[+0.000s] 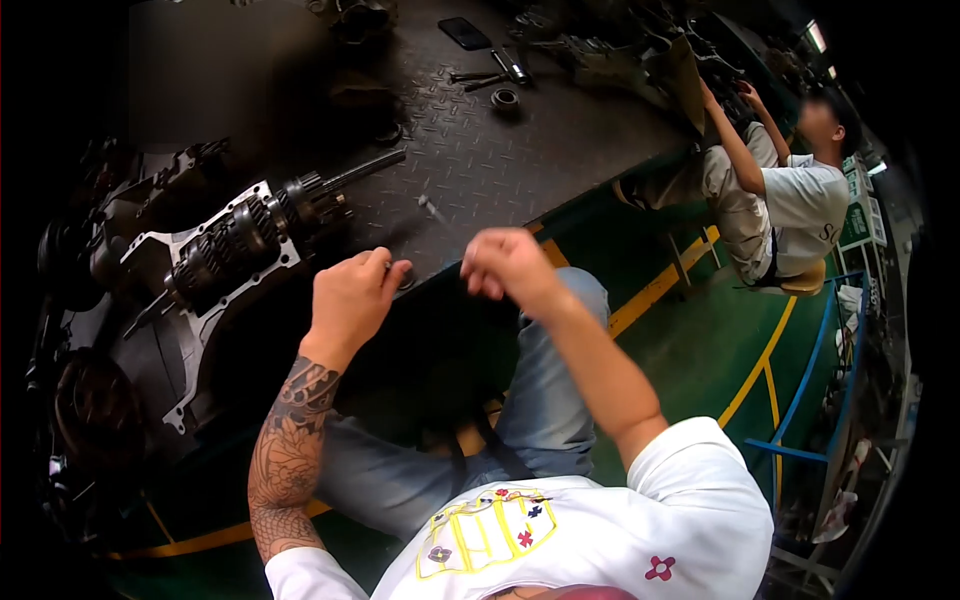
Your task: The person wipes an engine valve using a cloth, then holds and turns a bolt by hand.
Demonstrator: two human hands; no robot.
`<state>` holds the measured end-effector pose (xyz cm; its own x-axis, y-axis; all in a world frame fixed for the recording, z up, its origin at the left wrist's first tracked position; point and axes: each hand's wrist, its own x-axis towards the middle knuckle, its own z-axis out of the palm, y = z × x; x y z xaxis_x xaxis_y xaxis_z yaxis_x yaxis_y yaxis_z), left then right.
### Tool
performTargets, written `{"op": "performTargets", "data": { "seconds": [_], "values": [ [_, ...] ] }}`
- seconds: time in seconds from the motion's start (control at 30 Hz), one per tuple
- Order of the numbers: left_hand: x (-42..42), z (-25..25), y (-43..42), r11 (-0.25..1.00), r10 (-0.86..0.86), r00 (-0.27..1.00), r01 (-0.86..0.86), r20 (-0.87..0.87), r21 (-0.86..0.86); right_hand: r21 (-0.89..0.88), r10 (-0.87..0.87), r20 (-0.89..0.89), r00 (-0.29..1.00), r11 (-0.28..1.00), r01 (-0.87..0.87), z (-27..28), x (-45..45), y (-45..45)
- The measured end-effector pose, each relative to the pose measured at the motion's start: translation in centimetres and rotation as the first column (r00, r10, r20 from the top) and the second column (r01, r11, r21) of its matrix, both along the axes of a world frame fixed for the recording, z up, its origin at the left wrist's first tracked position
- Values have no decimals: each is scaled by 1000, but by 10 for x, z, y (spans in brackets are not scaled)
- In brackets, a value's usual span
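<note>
1. Left hand [350, 298]: I find it over the near edge of the dark diamond-plate metal counter [460, 140], fingers curled in, thumb extended toward the right hand. I cannot tell whether anything is pinched there.

2. Right hand [508, 268]: I record it raised just beyond the counter's edge, apart from the left, fingers bent inward and partly blurred. I cannot tell whether they grip anything.

3. Small silvery bolt-like metal piece [431, 207]: seen against the counter, ahead of the gap between both sets of fingers and apart from them.

4. Dark steel gear stack with a long splined shaft [235, 240]: I note it seated in a silvery flanged metal casing [192, 365], left of the left fingers.

5. Dark round metal ring [505, 98]: well ahead of the right fingers. Silvery metal hand tools [510, 65] lie just past it, and a black rectangular phone [465, 33] farther out.

6. Seated person in a pale T-shirt [805, 195]: well to the right of the right fingers.
</note>
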<state>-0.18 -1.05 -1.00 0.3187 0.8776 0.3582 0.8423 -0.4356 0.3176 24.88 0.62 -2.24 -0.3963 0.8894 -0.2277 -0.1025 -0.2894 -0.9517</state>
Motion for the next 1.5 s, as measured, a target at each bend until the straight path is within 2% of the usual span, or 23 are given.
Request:
{"op": "performTargets", "data": {
  "seconds": [0.13,0.2,0.33,0.4,0.47,0.53,0.67,0.77,1.0,1.03,1.13,1.23,1.5],
  "values": [
    [2,8,5,1000,1,999,-1,-52,-5,-53,-42,-79,996,998,38,-45,-15,-58],
    [4,9,5,1000,22,1000,-22,-21,-7,72,-145,-30,989,987,147,-49,-26,-70],
    [2,12,3,1000,24,999,-23,31,-19,-61,-110,-224,968,993,99,-42,-30,-57],
    [-3,12,4,998,40,999,-39,35,-40,-97,-126,-114,985,989,115,-48,-35,-55],
    [-7,13,7,994,53,998,-48,45,-101,-44,-86,-212,973,996,78,-53,-38,-59],
    [-7,14,8,996,35,996,-28,79,-84,10,12,-215,976,1000,-10,-65,-42,-62],
    [-6,7,6,991,3,996,9,85,-133,-143,31,-312,950,987,-79,-77,-53,-72],
    [-3,10,5,988,-4,999,11,45,-157,-143,-23,-307,952,989,-22,-77,-63,-77],
    [4,5,6,992,-17,1000,15,-14,-125,59,-126,-150,981,989,136,-81,-79,-78],
    [4,3,5,995,-19,1000,18,-4,-95,42,-132,-126,983,990,138,-85,-81,-77],
    [2,1,3,998,0,1000,0,6,-69,60,-119,-99,988,990,125,-83,-83,-76],
    [1,-4,4,998,19,1000,-18,3,-58,20,-34,-85,996,999,36,-84,-80,-75],
    [4,-9,4,991,43,998,-37,47,-132,162,-19,104,994,987,2,-83,-83,-75]
  ]
}}
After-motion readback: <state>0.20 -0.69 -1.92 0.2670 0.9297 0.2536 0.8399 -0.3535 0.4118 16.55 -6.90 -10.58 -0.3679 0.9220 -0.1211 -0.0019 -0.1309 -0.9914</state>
